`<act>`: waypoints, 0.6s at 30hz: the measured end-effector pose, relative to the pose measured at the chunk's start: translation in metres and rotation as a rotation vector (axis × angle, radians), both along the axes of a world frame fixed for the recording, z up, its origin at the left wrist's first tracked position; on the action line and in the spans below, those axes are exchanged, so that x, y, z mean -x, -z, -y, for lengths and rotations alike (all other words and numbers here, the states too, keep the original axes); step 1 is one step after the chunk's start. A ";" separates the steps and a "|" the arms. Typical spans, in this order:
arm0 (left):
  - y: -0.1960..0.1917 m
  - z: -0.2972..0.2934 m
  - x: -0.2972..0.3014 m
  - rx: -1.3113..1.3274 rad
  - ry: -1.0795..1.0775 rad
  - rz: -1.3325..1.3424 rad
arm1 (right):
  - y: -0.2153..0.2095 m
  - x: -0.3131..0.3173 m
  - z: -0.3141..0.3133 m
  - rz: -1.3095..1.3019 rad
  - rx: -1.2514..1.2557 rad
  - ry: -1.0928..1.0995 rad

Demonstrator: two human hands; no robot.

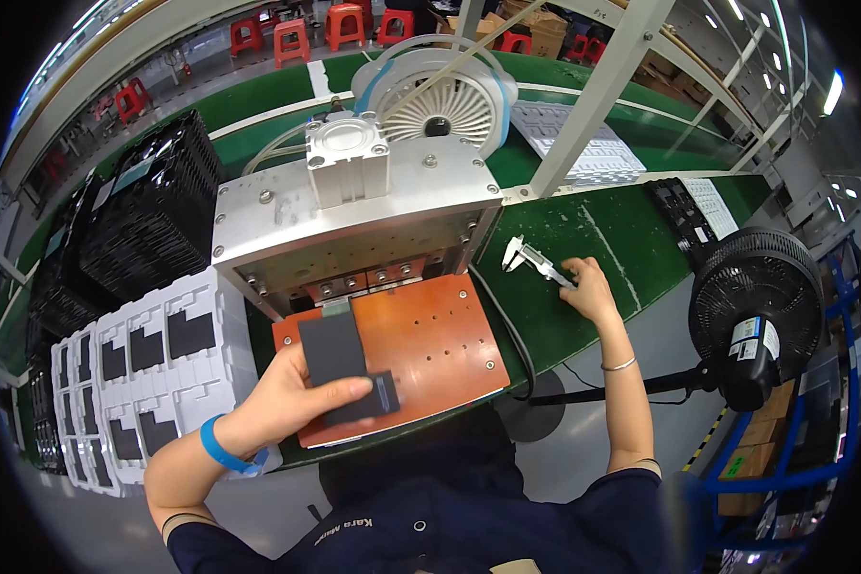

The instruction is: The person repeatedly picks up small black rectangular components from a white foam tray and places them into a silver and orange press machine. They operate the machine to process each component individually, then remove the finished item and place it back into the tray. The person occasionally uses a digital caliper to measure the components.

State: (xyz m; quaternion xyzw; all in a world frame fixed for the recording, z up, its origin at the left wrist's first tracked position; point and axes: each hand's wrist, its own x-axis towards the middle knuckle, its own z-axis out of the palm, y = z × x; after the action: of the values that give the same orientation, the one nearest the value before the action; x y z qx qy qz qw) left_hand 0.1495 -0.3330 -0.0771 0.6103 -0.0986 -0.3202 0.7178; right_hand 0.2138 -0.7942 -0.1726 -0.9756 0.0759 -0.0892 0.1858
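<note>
A flat black L-shaped piece [333, 352], which looks like a battery cell, is pinched in my left hand [292, 397], thumb on top. It is over the left part of the orange-brown plate [430, 335] of a metal press, and its far edge is close to the press opening. Whether it rests on the plate I cannot tell. Off to the right, my right hand [591, 289] has its fingers closed on the beam end of a digital caliper [536, 258], over the green bench top. The caliper's jaws point away to the left.
The metal press [354, 206] with its cylinder stands ahead. White trays [177, 378] of similar black pieces and stacked black trays [153, 206] are at the left. A black fan [756, 306] stands at the right; a grey post [593, 105] rises behind the bench. A cable [507, 325] runs beside the plate.
</note>
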 end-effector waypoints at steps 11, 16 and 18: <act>0.002 -0.005 -0.009 -0.044 -0.066 -0.048 | 0.007 0.023 0.006 0.195 -0.358 0.017; -0.004 -0.001 -0.011 -0.061 -0.025 -0.130 | -0.052 0.077 -0.048 0.268 -0.717 -0.140; -0.002 -0.005 -0.013 -0.114 0.012 -0.092 | -0.071 0.087 -0.081 0.304 -0.770 -0.227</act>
State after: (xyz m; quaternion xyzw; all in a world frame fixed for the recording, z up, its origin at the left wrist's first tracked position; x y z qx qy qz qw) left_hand 0.1625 -0.3285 -0.0753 0.6343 -0.0508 -0.3572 0.6838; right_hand 0.1273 -0.7132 -0.1014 -0.8128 -0.0322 -0.1762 0.5543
